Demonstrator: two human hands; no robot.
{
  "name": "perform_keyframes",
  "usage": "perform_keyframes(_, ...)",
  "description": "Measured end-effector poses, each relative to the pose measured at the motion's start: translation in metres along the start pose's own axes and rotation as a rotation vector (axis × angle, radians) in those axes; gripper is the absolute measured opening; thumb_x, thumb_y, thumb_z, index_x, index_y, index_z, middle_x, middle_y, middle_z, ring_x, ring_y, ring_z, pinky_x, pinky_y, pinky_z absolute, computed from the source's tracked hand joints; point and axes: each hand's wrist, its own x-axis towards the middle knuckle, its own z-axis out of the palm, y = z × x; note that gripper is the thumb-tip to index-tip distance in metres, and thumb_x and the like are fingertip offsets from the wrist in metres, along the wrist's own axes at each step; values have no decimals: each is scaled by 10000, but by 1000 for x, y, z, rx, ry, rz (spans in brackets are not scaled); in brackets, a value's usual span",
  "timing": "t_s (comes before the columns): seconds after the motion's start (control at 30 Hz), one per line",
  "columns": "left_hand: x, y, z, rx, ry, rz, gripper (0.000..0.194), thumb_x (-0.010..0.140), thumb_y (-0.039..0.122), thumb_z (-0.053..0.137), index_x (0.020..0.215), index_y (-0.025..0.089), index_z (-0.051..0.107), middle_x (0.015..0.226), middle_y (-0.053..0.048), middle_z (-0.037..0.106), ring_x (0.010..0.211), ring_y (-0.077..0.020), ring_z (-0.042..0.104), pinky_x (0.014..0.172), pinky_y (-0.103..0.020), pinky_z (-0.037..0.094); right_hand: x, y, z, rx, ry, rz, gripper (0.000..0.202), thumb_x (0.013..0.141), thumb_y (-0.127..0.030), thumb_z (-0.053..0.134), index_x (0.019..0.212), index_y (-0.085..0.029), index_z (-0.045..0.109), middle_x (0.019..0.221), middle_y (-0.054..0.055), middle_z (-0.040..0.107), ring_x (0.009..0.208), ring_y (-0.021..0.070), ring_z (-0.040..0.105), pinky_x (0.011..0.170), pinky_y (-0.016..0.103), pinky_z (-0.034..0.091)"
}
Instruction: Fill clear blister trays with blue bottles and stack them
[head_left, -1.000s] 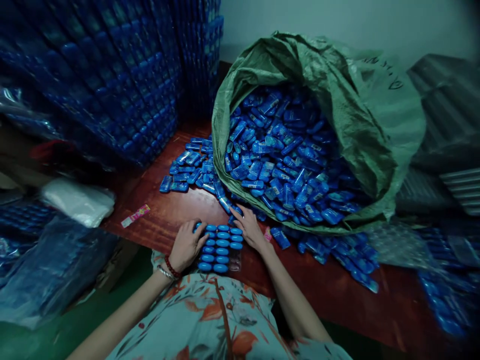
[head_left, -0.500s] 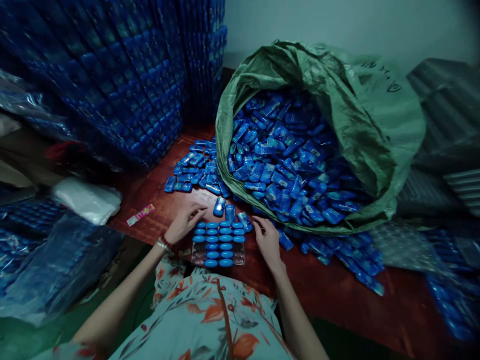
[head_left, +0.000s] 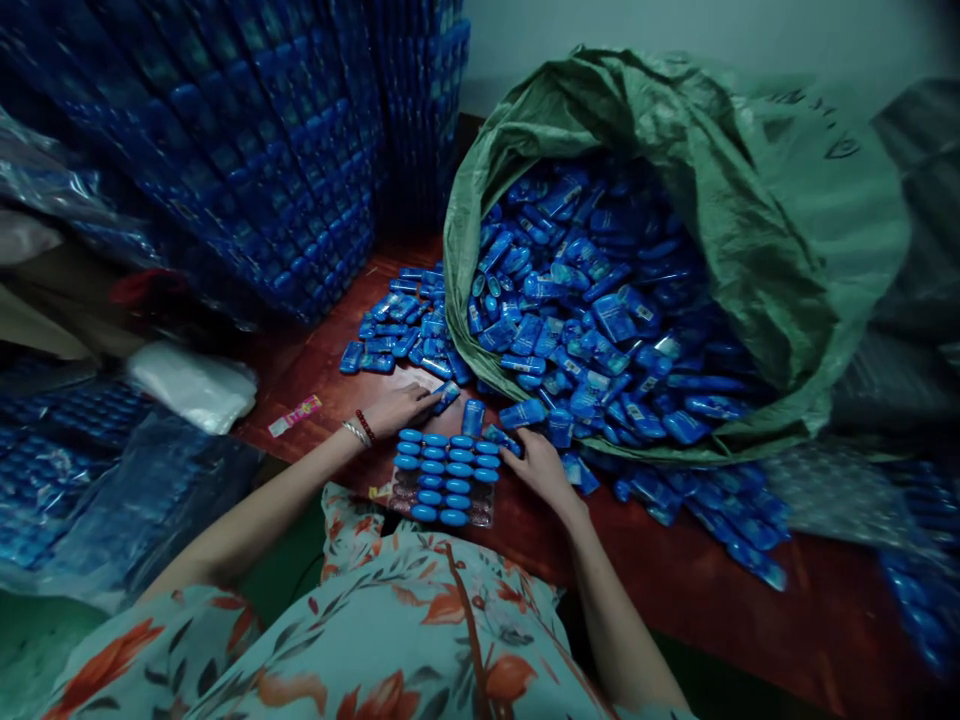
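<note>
A clear tray [head_left: 481, 505] partly filled with blue oval pieces lies on the red table in front of me. Beyond its left part, my left hand [head_left: 403, 408] has its fingers closed on a small blue pack [head_left: 446, 396]. At the tray's right back corner, my right hand [head_left: 536, 465] pinches another blue pack [head_left: 501, 438]. Between the hands a blue pack [head_left: 473, 417] lies loose. One more blue pack [head_left: 523, 413] rests just behind my right hand.
A large green sack [head_left: 810, 300] full of blue packs lies open behind. Loose packs [head_left: 390, 325] spread at its left. Tall stacks of blue packages [head_left: 247, 160] stand back left. A pink wrapper [head_left: 295, 416] and white plastic [head_left: 193, 385] are at the left.
My left hand has moved in and closed on a blue pack, which is now tilted. My right hand has closed on the pack beside the tray. The whole view has shifted slightly.
</note>
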Motion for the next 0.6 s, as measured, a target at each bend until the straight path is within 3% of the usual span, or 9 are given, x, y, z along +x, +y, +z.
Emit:
perform_keyframes(0.13,-10,-2,2,55,20,-46,536,854,434,512,1312,171,423,1167,-143,530,1040,-255,481,905,-402,396,4,-3,-14,205,-84,-43,203,854,-351,484,936,-179,554,756,11,628,640,163,575,618,272,431)
perform_keyframes(0.2,-3,-3,4,43,38,-56,574,833,459,537,1309,159,422,1174,-153,521,1045,-264,484,900,-407,401,3,-10,-24,216,-105,-77,187,871,-329,458,941,-185,554,802,22,638,691,167,591,641,275,438)
perform_keyframes(0.3,11,-5,6,17,23,-44,432,889,358,467,1263,141,470,1134,-156,539,997,-239,530,866,-380,428,-11,-21,-38,130,3,-87,194,891,-267,421,1016,-190,546,965,76,635,865,204,608,722,307,450)
perform_keyframes(0.4,12,-10,6,-23,46,-57,356,918,279,393,1228,139,501,1082,-145,570,983,-223,553,868,-372,439,-38,-26,-49,153,114,-32,245,900,-273,411,1115,-197,500,991,88,633,842,212,621,716,324,471)
perform_keyframes(0.5,-5,-14,1,-152,156,-121,342,924,292,374,1205,154,513,1115,-129,581,1044,-216,541,925,-374,424,-68,-24,-53,272,122,11,204,878,-316,481,1048,-213,528,858,43,650,673,176,613,616,286,488)
perform_keyframes(0.6,-33,-9,-5,-308,295,-288,332,927,341,367,1162,164,524,1114,-96,596,1026,-195,554,931,-352,427,-87,-25,-39,391,147,-20,148,847,-316,554,961,-227,585,859,30,658,716,172,623,636,276,509)
